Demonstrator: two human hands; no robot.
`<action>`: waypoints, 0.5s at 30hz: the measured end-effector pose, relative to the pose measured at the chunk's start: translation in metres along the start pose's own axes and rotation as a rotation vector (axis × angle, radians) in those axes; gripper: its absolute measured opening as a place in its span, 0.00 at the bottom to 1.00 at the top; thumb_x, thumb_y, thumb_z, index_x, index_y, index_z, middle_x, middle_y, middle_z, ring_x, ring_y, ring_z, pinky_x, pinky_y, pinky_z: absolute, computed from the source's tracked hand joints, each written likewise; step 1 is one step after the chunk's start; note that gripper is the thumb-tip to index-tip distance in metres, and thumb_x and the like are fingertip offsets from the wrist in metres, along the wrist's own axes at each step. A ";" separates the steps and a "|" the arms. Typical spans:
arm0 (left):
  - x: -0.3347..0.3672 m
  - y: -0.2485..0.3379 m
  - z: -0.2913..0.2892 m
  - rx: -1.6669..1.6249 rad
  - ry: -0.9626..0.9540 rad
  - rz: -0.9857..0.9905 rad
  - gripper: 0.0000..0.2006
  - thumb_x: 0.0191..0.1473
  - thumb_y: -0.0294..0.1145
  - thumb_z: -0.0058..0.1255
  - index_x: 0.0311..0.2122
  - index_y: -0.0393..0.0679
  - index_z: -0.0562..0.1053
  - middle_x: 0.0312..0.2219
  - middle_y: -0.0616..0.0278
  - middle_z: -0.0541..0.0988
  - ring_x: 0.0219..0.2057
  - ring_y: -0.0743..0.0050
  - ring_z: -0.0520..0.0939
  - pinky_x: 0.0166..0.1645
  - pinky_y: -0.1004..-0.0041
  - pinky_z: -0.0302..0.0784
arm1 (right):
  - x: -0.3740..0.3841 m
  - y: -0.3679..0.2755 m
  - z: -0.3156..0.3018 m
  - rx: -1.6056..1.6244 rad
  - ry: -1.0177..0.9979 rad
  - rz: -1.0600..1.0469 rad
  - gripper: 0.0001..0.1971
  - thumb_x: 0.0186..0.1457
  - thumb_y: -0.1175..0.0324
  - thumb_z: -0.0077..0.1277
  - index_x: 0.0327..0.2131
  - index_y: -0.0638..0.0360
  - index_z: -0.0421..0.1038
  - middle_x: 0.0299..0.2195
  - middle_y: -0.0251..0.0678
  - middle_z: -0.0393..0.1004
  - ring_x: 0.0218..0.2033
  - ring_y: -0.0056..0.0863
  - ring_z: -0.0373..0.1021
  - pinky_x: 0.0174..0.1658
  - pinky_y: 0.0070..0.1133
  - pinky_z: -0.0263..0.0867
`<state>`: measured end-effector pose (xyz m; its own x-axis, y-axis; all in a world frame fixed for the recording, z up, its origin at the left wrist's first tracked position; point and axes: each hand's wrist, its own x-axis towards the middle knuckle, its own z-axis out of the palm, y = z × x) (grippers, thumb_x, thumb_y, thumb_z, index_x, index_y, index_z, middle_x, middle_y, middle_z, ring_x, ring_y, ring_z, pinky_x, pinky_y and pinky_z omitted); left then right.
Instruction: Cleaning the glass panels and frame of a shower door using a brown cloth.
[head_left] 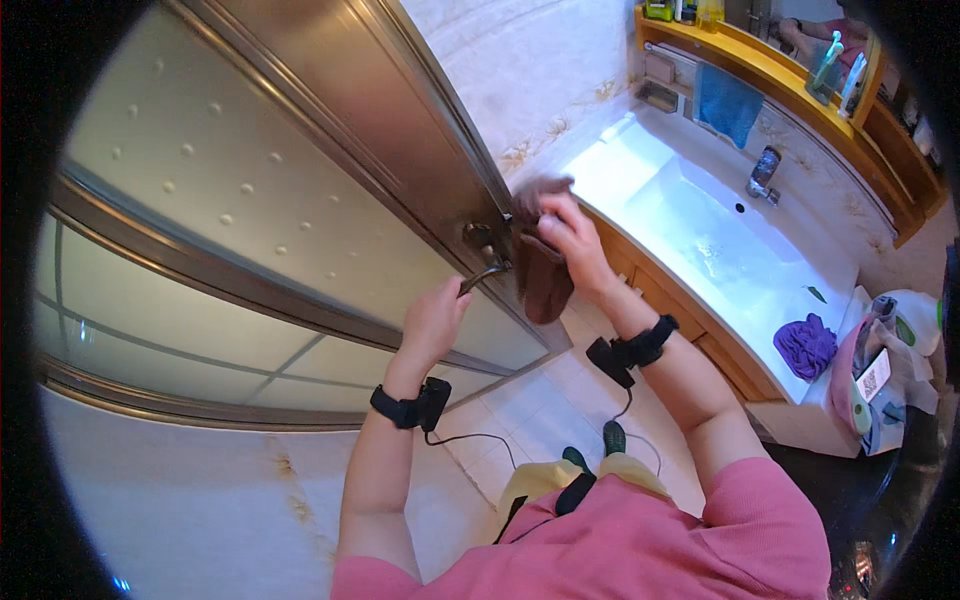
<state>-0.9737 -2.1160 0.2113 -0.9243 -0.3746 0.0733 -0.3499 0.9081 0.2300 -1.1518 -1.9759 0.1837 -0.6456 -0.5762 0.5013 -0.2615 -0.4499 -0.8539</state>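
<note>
A bronze-coloured metal door (330, 130) with frosted glass panels stands at the left. My left hand (434, 322) is closed round its dark lever handle (484, 277). Just right of the handle, my right hand (570, 240) grips a brown cloth (543, 280), which hangs down beside the door's edge. The cloth's upper part is blurred and lies near the door edge above the handle. Whether it touches the metal there I cannot tell.
Right of the door is a white washbasin (640, 190) on a wooden cabinet (660, 300), with a chrome tap (765, 172). A purple cloth (805, 347) lies on the basin's near corner, beside a bin with bags (890, 370). A blue towel (728, 104) hangs below the wooden shelf (750, 50).
</note>
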 end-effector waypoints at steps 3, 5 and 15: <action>-0.006 -0.011 -0.002 -0.059 0.031 0.041 0.10 0.51 0.37 0.42 0.31 0.41 0.63 0.24 0.48 0.73 0.26 0.45 0.73 0.29 0.56 0.67 | 0.040 -0.071 0.025 0.110 -0.091 -0.166 0.16 0.50 0.69 0.43 0.43 0.65 0.60 0.38 0.40 0.61 0.42 0.31 0.59 0.46 0.22 0.54; -0.005 -0.008 -0.007 -0.043 -0.013 0.038 0.10 0.52 0.37 0.41 0.32 0.41 0.63 0.23 0.48 0.72 0.25 0.45 0.73 0.29 0.57 0.67 | 0.059 -0.080 0.045 -0.248 -0.003 -0.488 0.20 0.48 0.72 0.46 0.46 0.64 0.57 0.39 0.46 0.61 0.41 0.41 0.59 0.46 0.25 0.55; 0.016 -0.015 -0.013 0.049 -0.186 0.174 0.12 0.52 0.38 0.41 0.32 0.38 0.62 0.23 0.47 0.74 0.25 0.45 0.74 0.28 0.55 0.68 | 0.058 -0.001 0.060 -0.505 0.274 -0.258 0.15 0.38 0.76 0.51 0.34 0.58 0.63 0.27 0.42 0.65 0.30 0.40 0.65 0.32 0.26 0.61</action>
<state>-0.9818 -2.1380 0.2218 -0.9818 -0.1750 -0.0734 -0.1858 0.9656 0.1820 -1.1460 -2.0493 0.2223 -0.6591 -0.2660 0.7034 -0.6972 -0.1345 -0.7042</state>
